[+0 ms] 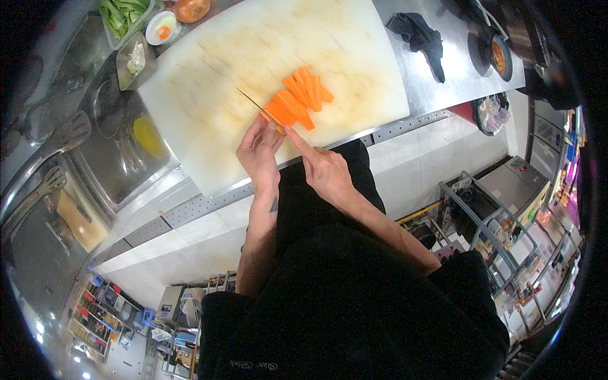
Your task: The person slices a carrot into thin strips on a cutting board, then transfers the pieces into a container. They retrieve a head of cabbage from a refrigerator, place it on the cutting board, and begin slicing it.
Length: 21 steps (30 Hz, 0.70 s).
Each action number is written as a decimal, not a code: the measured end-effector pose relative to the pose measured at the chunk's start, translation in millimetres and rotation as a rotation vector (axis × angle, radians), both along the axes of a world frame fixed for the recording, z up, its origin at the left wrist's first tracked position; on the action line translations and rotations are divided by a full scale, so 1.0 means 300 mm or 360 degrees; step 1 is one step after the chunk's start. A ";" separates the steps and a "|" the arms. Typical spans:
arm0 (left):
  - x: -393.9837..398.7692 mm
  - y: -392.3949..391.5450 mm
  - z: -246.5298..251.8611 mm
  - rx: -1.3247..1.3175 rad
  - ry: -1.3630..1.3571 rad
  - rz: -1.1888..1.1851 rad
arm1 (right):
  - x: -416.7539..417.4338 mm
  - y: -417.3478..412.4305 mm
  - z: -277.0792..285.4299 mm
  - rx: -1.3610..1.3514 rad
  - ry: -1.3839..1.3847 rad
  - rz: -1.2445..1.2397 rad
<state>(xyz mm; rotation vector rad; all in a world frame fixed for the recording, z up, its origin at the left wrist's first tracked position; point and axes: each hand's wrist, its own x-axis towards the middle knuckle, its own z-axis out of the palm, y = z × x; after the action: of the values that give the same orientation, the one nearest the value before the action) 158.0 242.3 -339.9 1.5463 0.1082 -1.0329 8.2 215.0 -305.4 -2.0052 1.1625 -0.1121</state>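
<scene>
A large white cutting board (pixel 199 109) lies before me, its surface stained and scored. My right hand (pixel 327 173) is curled round a knife, its handle hidden in the palm and its index finger stretched along the top. The knife blade (pixel 251 99), seen almost edge-on, points to the upper left. At its near side my left hand (pixel 260 149) pinches a carrot piece (pixel 280 130) with its fingertips, partly hidden by them. Beyond the blade, flat carrot slices (pixel 289 108) lie overlapped, touching a second group of carrot slices (pixel 308 88).
Upper left are a tub of leafy greens (pixel 122 16), a small white bowl (pixel 163 28), an onion (pixel 191 9) and a metal container (pixel 137 61). A sink (pixel 114 190) adjoins the board's left. A black cloth (pixel 420 40) lies right, near a person's dark sleeve (pixel 560 90).
</scene>
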 end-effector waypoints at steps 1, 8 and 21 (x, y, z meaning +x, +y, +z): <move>-0.006 -0.003 0.002 -0.0017 -0.0011 0.0007 | -0.004 0.000 -0.011 -0.0013 0.0005 -0.0002; -0.005 0.011 -0.033 -0.0049 -0.0055 -0.0030 | 0.005 0.006 -0.057 -0.0109 0.0011 0.0022; 0.024 0.033 -0.063 -0.0105 -0.0071 -0.0069 | -0.070 -0.087 -0.120 0.0447 -0.0470 -0.0132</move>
<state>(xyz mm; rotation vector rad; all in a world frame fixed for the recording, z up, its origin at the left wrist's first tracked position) 165.3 252.1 -358.7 1.5163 0.0092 -1.0256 -12.8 189.0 -341.4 -1.6319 1.0102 -0.2629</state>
